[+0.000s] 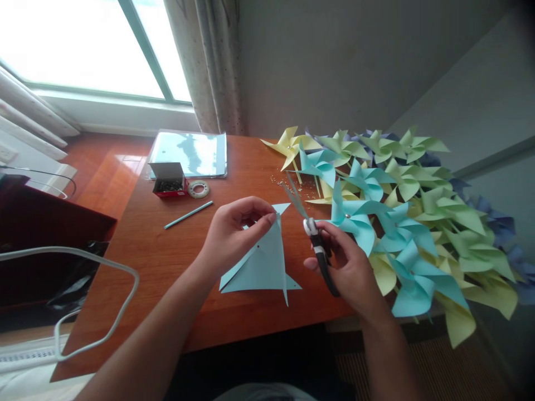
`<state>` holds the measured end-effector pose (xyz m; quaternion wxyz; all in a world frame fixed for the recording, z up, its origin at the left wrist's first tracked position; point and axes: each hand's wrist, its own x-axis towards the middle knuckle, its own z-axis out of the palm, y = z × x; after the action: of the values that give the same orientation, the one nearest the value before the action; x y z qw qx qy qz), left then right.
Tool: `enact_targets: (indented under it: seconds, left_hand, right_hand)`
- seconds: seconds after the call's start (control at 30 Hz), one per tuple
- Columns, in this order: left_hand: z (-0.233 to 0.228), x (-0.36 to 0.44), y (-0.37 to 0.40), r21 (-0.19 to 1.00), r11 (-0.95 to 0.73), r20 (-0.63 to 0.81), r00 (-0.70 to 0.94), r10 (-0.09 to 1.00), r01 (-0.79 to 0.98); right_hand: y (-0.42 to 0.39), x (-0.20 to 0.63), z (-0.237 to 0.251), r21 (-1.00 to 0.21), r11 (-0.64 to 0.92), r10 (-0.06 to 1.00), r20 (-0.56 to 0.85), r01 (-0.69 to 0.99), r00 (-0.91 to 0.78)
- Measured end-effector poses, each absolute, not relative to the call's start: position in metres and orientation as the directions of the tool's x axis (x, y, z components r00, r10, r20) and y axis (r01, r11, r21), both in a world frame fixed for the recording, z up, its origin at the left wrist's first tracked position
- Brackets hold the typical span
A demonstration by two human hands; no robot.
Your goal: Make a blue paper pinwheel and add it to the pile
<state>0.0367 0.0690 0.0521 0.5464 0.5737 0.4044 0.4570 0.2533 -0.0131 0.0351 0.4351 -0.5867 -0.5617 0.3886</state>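
Note:
A light blue sheet of paper point(267, 262), cut in from its corners, is on the table in front of me. My left hand point(242, 228) pinches its upper part between thumb and fingers. A small dark hole or dot shows near the sheet's middle. In my right hand point(345, 259) is a pair of scissors point(321, 250) with black and white handles. The scissors' blades point up and away, slightly spread, and sit to the right of the paper without touching it. Part of the paper is hidden behind my left hand.
Many finished paper pinwheels point(403, 228) in blue, green, yellow and purple crowd the table's right side. Tiny beads point(288, 186) lie scattered near them. At the back left are a small open box point(169, 186), a tape roll point(198, 189), a blue stick point(188, 215) and a packet of paper point(188, 150).

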Motion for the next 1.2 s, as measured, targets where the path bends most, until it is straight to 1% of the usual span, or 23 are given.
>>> enact_targets:
  seconds: [0.07,0.13,0.27,0.37,0.6,1.2]
  left_hand:
    - [0.052,0.036,0.068,0.996,-0.083,0.091,0.271,0.958,-0.042]
    - [0.053,0.036,0.068,0.995,-0.084,0.098,0.296,0.950,-0.060]
    - [0.055,0.036,0.067,0.993,-0.083,0.104,0.312,0.944,-0.081]
    - [0.055,0.037,0.066,0.994,-0.095,0.107,0.296,0.949,-0.053]
    - [0.057,0.038,0.066,0.993,-0.111,0.116,0.286,0.951,-0.034]
    - [0.056,0.037,0.066,0.991,-0.131,0.133,0.306,0.943,-0.028]
  right_hand:
    - [-0.011,0.255,0.041,-0.890,0.057,0.996,0.081,0.452,0.033]
    - [-0.009,0.255,0.046,-0.830,0.099,0.993,0.121,0.548,0.004]
    - [-0.009,0.255,0.051,-0.749,0.163,0.981,0.191,0.642,-0.026]
    - [-0.010,0.255,0.050,-0.737,0.186,0.976,0.214,0.650,-0.037]
    - [-0.011,0.255,0.050,-0.718,0.173,0.978,0.208,0.674,-0.029]
    - [-0.009,0.254,0.051,-0.708,0.183,0.977,0.211,0.682,-0.043]
